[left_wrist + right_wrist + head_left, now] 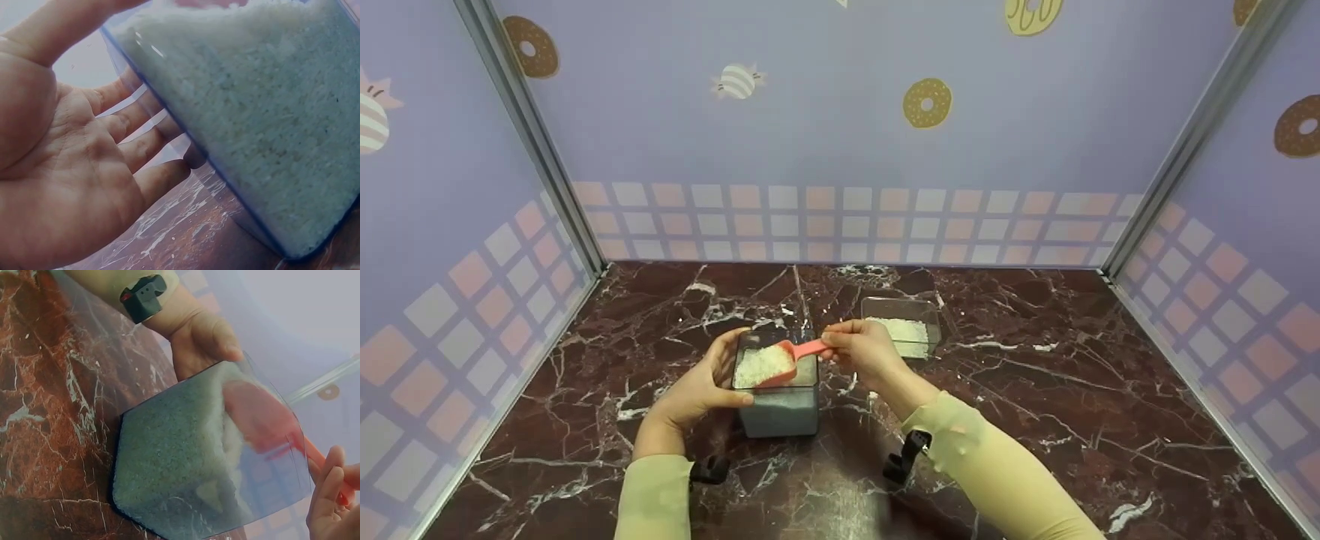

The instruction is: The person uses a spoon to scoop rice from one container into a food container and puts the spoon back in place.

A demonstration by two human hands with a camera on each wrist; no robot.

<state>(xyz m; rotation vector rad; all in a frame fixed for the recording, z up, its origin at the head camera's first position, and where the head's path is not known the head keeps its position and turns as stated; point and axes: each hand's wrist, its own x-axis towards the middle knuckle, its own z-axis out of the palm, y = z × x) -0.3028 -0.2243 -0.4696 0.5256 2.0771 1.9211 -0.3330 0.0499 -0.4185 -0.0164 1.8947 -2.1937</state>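
Observation:
A clear plastic container [780, 416] of white rice stands upright on the marbled table. My left hand [701, 390] holds its left side, with the thumb across the front wall near the rim and the fingers round the side and back, as the left wrist view [73, 152] also shows. My right hand [870, 351] pinches the handle of a pink-red scoop [812, 347]. Heaped with rice [763, 365], the scoop's bowl sits within the container's mouth. Through the clear wall, the right wrist view shows the bowl [259, 413] at the rice surface.
Behind my right hand is a second clear container [934, 326] with rice inside it. Small white grains dot the dark red marbled table [1020, 420]. Patterned panels [840, 150] enclose the back and both sides.

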